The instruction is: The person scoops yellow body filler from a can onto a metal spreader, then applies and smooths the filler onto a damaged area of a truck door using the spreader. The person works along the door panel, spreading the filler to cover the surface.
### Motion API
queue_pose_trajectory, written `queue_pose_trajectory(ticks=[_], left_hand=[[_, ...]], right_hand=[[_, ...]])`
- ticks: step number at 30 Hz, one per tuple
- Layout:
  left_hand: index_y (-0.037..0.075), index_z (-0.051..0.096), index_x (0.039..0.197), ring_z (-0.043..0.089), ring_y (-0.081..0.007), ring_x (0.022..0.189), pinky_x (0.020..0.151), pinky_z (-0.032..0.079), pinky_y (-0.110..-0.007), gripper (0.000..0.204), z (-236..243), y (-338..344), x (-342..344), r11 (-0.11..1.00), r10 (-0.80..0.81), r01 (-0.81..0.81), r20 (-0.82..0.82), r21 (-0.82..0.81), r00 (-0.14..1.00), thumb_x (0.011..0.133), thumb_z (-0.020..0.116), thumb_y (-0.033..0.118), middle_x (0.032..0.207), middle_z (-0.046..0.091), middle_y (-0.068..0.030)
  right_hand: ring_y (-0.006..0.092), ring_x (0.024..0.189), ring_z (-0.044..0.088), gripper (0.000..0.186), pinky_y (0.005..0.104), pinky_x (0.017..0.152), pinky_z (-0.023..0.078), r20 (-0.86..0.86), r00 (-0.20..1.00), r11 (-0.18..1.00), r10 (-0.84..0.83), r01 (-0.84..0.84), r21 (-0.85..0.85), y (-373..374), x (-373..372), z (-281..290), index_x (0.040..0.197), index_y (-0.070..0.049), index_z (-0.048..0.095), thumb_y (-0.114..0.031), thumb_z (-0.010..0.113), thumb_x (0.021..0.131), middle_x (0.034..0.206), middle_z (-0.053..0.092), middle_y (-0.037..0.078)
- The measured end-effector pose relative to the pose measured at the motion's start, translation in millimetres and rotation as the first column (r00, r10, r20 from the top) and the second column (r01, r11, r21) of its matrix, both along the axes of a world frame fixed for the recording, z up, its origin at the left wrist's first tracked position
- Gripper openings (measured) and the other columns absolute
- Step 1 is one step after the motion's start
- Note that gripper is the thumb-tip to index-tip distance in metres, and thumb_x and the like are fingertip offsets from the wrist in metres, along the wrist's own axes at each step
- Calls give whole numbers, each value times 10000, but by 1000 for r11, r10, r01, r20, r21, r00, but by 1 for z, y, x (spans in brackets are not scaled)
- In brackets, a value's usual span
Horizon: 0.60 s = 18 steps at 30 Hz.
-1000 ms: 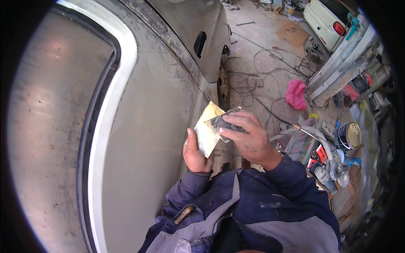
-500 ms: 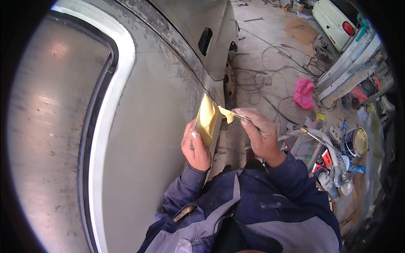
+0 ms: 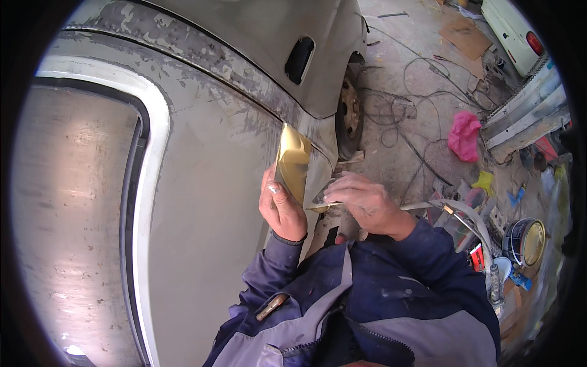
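Beside the grey car point(image 3: 327, 30): a person in a dark blue and grey jacket point(image 3: 342, 300), both hands raised in front of the body.
Left hand point(image 3: 282, 208): its grip is clamped on a board point(image 3: 296, 167), thumb on the near face, fingers around the left edge.
Board: held up on a tilt in front of the side panel point(image 3: 208, 183), one corner pointing away from the person; whether it touches the panel, I cannot tell.
Yellow paste point(image 3: 295, 144): spread over the board's face.
Right hand point(image 3: 367, 205): its grip is closed on a thin spreader point(image 3: 319, 199), back of the hand upward.
Spreader: just beside the board's lower corner; contact is unclear.
Side panel: dull grey, patchy and scuffed along the upper seam.
Window point(image 3: 85, 214): at far left, with a dark seal and white border point(image 3: 160, 128).
Floor point(image 3: 397, 52): loose cables point(image 3: 422, 98), a crumpled pink bag point(image 3: 465, 136) and cardboard point(image 3: 466, 37).
Right side: a dark can point(image 3: 524, 241) with a yellowish top, near a grey hose point(image 3: 471, 215).
Upper right: part of a white car point(image 3: 513, 30).
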State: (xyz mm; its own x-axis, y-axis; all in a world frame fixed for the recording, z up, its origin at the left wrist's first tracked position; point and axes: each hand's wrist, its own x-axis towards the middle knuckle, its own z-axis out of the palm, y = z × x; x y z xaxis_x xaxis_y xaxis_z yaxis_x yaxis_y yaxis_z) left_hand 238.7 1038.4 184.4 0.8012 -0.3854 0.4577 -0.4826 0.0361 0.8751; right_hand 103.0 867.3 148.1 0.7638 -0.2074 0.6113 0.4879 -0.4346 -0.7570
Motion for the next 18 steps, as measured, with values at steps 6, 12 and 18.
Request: queue_pose_trajectory(ticks=[6, 12, 18], left_hand=[[-79, 629, 1458, 760, -261, 1217, 1077, 581, -394, 655, -5, 7, -9, 835, -403, 15, -592, -550, 698, 1239, 430, 506, 1374, 758, -180], [-66, 578, 1537, 709, -313, 1371, 1224, 515, -466, 640, -7, 1, -14, 790, -534, 57, -639, -611, 553, 1234, 442, 481, 1508, 710, -178], [-41, 581, 1554, 692, -315, 1393, 1236, 507, -464, 635, -12, 11, 5, 685, -666, 44, -600, -728, 442, 1224, 472, 491, 1529, 703, -165]], right_hand=[[181, 1229, 726, 337, 346, 1074, 576, 82, 986, 701, -143, 42, 712, -27, 7, 34, 1485, 34, 690, -51, 596, 1173, 1346, 781, 117], [160, 1247, 705, 424, 303, 1063, 566, 53, 995, 776, -88, 35, 630, 12, 27, 70, 1590, 65, 599, -95, 586, 1197, 1434, 744, 127], [378, 1231, 788, 422, 399, 1002, 641, 75, 958, 952, -276, 283, -117, 16, 23, 64, 1509, 19, 682, 37, 638, 1089, 1395, 765, 243]])
